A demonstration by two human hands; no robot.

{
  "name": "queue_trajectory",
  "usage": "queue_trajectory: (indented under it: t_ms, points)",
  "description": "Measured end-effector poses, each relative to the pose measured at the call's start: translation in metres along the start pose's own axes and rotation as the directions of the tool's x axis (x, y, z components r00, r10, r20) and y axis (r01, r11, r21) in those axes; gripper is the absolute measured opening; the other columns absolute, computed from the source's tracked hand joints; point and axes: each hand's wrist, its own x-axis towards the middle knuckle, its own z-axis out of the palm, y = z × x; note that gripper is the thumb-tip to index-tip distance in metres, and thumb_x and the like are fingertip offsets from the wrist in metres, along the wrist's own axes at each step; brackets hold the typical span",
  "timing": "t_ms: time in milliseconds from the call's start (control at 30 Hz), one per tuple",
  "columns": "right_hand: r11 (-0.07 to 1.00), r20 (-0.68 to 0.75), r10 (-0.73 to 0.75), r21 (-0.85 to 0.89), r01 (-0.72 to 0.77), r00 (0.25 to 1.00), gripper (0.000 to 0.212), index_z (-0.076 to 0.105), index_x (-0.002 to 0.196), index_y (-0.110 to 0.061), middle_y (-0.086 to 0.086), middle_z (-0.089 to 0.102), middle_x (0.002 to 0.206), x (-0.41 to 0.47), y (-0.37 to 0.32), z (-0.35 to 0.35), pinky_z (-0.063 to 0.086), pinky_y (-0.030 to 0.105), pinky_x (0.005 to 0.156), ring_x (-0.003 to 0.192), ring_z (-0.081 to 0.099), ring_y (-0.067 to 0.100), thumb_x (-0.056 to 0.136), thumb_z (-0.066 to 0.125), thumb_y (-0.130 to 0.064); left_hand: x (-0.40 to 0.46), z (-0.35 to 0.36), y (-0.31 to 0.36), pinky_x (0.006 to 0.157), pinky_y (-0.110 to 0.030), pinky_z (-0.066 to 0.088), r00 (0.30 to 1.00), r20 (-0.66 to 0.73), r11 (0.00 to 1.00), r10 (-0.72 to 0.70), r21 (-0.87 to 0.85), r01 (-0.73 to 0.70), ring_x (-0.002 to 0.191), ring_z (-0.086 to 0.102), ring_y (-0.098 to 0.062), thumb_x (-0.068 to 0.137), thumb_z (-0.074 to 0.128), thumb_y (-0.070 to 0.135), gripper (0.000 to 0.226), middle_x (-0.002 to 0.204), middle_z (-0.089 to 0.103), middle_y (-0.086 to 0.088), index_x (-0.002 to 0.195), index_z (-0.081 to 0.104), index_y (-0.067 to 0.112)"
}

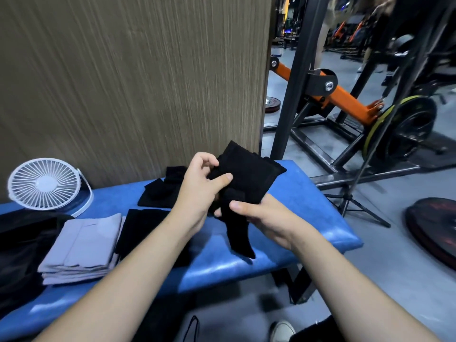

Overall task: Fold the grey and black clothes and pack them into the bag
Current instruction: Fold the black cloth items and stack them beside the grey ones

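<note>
Two hands pinch one small black cloth piece (246, 178) above the blue padded bench's (308, 193) far right corner: left hand (201, 186) up top, right hand (261, 215) lower, loose tail hanging down.

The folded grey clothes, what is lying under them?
The folded grey clothes lie on the blue bench, beside a black garment. Whether anything else is beneath the stack cannot be seen; the stack covers it.

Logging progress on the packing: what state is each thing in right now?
black garment: partly folded, held above the bench
left hand: grips the garment
right hand: pinches the garment
grey clothes: folded, stacked on the bench
black clothes: lying on the bench
fan: upright
</note>
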Motion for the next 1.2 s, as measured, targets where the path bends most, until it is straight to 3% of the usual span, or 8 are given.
queue_trajectory:
  t_ms: [200, 333, 567, 667, 733, 833, 1067, 1200]
  points:
    - [0.993, -0.070, 0.105, -0.042, -0.108, 0.992, 0.013, 0.071, 0.091, -0.005, 0.023, 0.069, 0.086, -0.022, -0.007, -0.022, 0.054, 0.043, 0.088, 0.087, 0.066, 0.033, 0.094, 0.064, -0.016, -0.011, 0.014, -0.006, 0.068, -0.032, 0.056, 0.988, -0.043, 0.975, -0.148, -0.171, 0.139, 0.091, 0.067, -0.019, 0.088, 0.062, -0.007, 0.043, 0.109, 0.069, -0.009, 0.118, 0.047, 0.020]
    - [0.964, -0.164, 0.176, -0.173, -0.204, 0.971, 0.015, 0.064, 0.091, -0.004, 0.023, 0.068, 0.076, -0.035, -0.010, -0.052, 0.052, 0.027, 0.065, 0.073, 0.066, 0.029, 0.094, 0.064, -0.018, -0.023, 0.010, -0.023, 0.069, -0.032, 0.058, 0.980, -0.050, 0.979, -0.195, 0.053, 0.197, 0.089, 0.069, -0.020, 0.088, 0.066, -0.001, 0.028, 0.106, 0.072, -0.011, 0.112, 0.061, 0.011]
    - [0.800, -0.191, 0.384, -0.419, -0.429, 0.903, 0.014, 0.057, 0.090, -0.002, 0.021, 0.073, 0.082, -0.044, 0.001, -0.089, 0.053, 0.032, 0.075, 0.076, 0.070, 0.033, 0.094, 0.066, -0.012, -0.040, -0.002, -0.037, 0.064, -0.039, 0.062, 0.969, -0.010, 0.881, -0.246, 0.415, 0.228, 0.063, 0.065, -0.016, 0.082, 0.064, 0.010, 0.012, 0.073, 0.060, 0.000, 0.082, 0.053, 0.014]
    - [0.751, -0.274, 0.376, -0.470, -0.464, 0.885, 0.017, 0.057, 0.090, -0.003, 0.022, 0.075, 0.087, -0.041, 0.003, -0.094, 0.049, 0.035, 0.069, 0.081, 0.074, 0.037, 0.090, 0.071, -0.011, -0.048, -0.003, -0.039, 0.059, -0.031, 0.060, 0.948, 0.000, 0.797, -0.319, 0.540, 0.269, 0.060, 0.071, -0.020, 0.082, 0.056, 0.018, 0.012, 0.068, 0.070, 0.000, 0.089, 0.046, 0.017]
    - [0.734, -0.334, 0.356, -0.479, -0.482, 0.873, 0.019, 0.056, 0.090, -0.002, 0.023, 0.074, 0.085, -0.038, 0.004, -0.096, 0.049, 0.030, 0.059, 0.076, 0.073, 0.037, 0.088, 0.073, -0.010, -0.054, -0.001, -0.039, 0.038, -0.019, 0.042, 0.935, 0.001, 0.721, -0.356, 0.637, 0.274, 0.048, 0.064, -0.014, 0.085, 0.052, 0.021, 0.016, 0.071, 0.072, -0.006, 0.093, 0.039, 0.018]
    - [0.719, -0.441, 0.285, -0.489, -0.494, 0.851, 0.026, 0.054, 0.089, -0.003, 0.021, 0.074, 0.078, -0.033, 0.004, -0.096, 0.047, 0.024, 0.046, 0.059, 0.070, 0.029, 0.084, 0.078, -0.011, -0.060, 0.002, -0.041, 0.031, -0.015, 0.030, 0.932, 0.001, 0.687, -0.362, 0.677, 0.266, 0.037, 0.052, -0.009, 0.088, 0.050, 0.021, 0.019, 0.078, 0.071, -0.014, 0.087, 0.032, 0.018]
    - [0.678, -0.601, 0.161, -0.509, -0.530, 0.783, 0.024, 0.058, 0.090, -0.003, 0.014, 0.069, 0.072, -0.031, 0.013, -0.101, 0.046, 0.031, 0.044, 0.052, 0.068, 0.029, 0.083, 0.078, -0.015, -0.058, -0.009, -0.044, 0.042, -0.022, 0.042, 0.944, -0.057, 0.697, -0.326, 0.660, 0.281, 0.045, 0.062, -0.019, 0.089, 0.048, 0.024, 0.022, 0.078, 0.071, -0.014, 0.083, 0.027, 0.021]
    - [0.705, -0.534, 0.173, -0.520, -0.483, 0.827, 0.020, 0.056, 0.095, -0.009, 0.013, 0.063, 0.081, -0.027, 0.021, -0.096, 0.039, 0.030, 0.044, 0.049, 0.061, 0.027, 0.088, 0.073, -0.015, -0.057, -0.013, -0.051, 0.055, -0.033, 0.044, 0.978, -0.060, 0.646, -0.200, 0.743, 0.177, 0.057, 0.056, -0.016, 0.087, 0.052, 0.022, 0.022, 0.084, 0.051, 0.002, 0.081, 0.031, 0.023]
